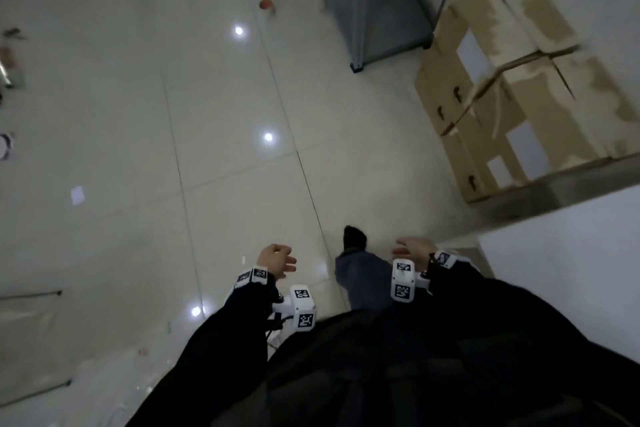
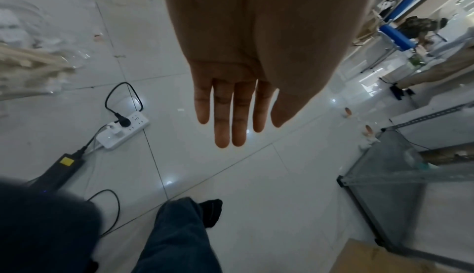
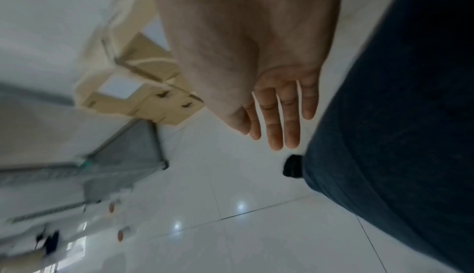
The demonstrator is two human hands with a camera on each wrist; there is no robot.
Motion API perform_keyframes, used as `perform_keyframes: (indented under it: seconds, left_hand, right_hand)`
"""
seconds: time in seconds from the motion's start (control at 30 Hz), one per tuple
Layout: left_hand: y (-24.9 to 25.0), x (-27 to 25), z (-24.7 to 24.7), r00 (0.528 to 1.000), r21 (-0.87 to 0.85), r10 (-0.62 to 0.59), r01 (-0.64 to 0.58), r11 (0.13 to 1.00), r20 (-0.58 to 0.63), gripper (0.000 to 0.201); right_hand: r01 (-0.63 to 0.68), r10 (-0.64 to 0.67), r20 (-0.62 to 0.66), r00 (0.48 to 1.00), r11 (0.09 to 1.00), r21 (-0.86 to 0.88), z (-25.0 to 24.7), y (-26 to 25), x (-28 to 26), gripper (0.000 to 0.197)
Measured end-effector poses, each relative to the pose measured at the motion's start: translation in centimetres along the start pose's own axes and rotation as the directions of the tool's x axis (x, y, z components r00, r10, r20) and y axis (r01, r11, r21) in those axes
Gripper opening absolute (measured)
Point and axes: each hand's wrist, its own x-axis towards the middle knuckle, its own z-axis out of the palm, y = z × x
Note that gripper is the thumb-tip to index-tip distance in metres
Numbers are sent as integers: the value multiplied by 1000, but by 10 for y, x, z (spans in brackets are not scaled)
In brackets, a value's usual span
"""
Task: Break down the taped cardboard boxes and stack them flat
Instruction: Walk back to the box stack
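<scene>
A stack of brown cardboard boxes (image 1: 519,80) with white labels and torn tape strips stands against the wall at the upper right; in the right wrist view the boxes (image 3: 143,86) show blurred behind the palm. My left hand (image 1: 277,260) hangs over the floor tiles with straight fingers (image 2: 231,115) and holds nothing. My right hand (image 1: 412,246) is also empty, its fingers (image 3: 282,115) straight, next to my blue trouser leg (image 3: 397,135). Both hands are well short of the boxes.
A grey metal shelf frame (image 1: 374,10) stands left of the boxes. A white ledge (image 1: 571,253) juts in at the right. A power strip (image 2: 123,131) with cables and a black adapter (image 2: 61,170) lie on the floor. Clear plastic wrap (image 1: 41,333) lies at left.
</scene>
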Motion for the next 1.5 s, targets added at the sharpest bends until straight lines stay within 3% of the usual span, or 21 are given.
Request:
perform_keyframes:
  seconds: [0.13, 0.23, 0.4, 0.53, 0.67, 0.8, 0.9, 0.97, 1.07, 1.17, 1.23, 1.27, 1.37, 1.4, 1.5]
  left_hand:
    - [61, 40, -43, 997, 32, -72, 73, 997, -28, 12]
    - [115, 74, -62, 994, 99, -93, 98, 990, -59, 13]
    - [228, 143, -69, 995, 201, -96, 90, 976, 22, 33]
    - [332, 191, -43, 998, 374, -62, 54, 926, 11, 37]
    - [425, 218, 32, 988, 575, 70, -138, 807, 138, 31]
    - [487, 216, 137, 934, 721, 130, -341, 603, 333, 17]
    - [514, 205, 229, 862, 742, 141, -493, 453, 487, 19]
    - [527, 201, 293, 794, 710, 180, -602, 365, 581, 18]
    - [544, 195, 389, 667, 640, 254, -745, 190, 701, 18]
    - [551, 181, 479, 574, 543, 319, -818, 190, 754, 45]
    - [552, 177, 527, 520, 511, 356, -850, 127, 777, 57]
    - [551, 181, 546, 516, 518, 368, -849, 104, 773, 62]
    - [549, 192, 584, 582, 604, 421, -791, 96, 696, 66]
    - [548, 199, 593, 575, 619, 461, -782, 69, 675, 60]
    - [544, 211, 607, 490, 601, 565, -799, -12, 663, 43]
  right_hand:
    - [160, -168, -63, 984, 980, -122, -2, -99, 6, 14]
    - [191, -200, -97, 975, 977, -96, -16, -148, 13, 15]
    - [136, -110, -215, 970, 985, 108, -48, -191, 42, 18]
    - [76, 42, -320, 946, 935, 347, -70, -189, 56, 20]
    - [46, 160, -342, 926, 851, 523, -93, -171, 61, 19]
    - [44, 302, -392, 869, 742, 668, -125, -141, 63, 22]
    - [100, 382, -457, 804, 669, 736, -163, -131, 68, 24]
    - [189, 423, -551, 719, 644, 741, -201, -130, 82, 23]
    - [280, 470, -668, 578, 655, 702, -263, -131, 109, 44]
    - [374, 480, -707, 520, 615, 694, -323, -145, 134, 45]
    - [463, 456, -722, 520, 560, 688, -360, -152, 156, 48]
    - [505, 439, -729, 526, 528, 682, -374, -153, 170, 49]
    - [507, 423, -692, 585, 475, 719, -399, -154, 198, 54]
    - [484, 422, -678, 603, 482, 730, -405, -153, 205, 58]
    - [446, 390, -664, 638, 516, 732, -413, -147, 219, 66]
